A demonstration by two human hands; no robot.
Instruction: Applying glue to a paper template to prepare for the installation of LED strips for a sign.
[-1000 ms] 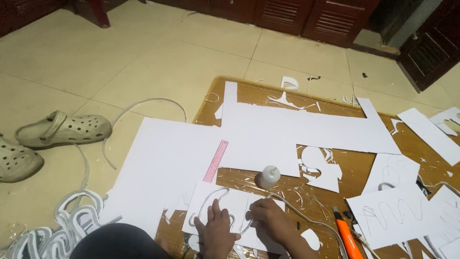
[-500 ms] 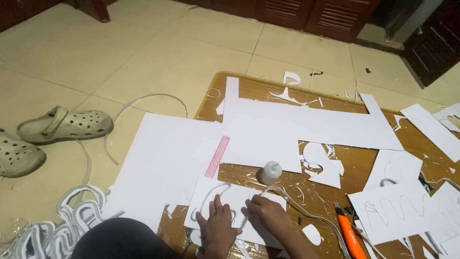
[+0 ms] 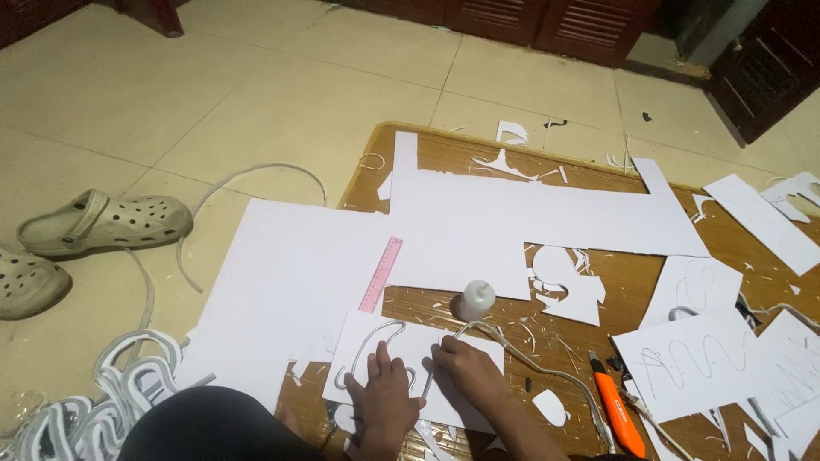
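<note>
This looks like a room in a home used as a makeshift craft spot. The floor (image 3: 256, 94) is large cream tiles, and dark wooden louvred doors (image 3: 547, 26) run along the top of the frame. A pair of beige clogs (image 3: 102, 224) sits kicked off at the left edge. A low wooden board (image 3: 444, 154) lies flat on the tiles, strewn with white cut sheets (image 3: 512, 222) and paper scraps (image 3: 521, 162)
</note>
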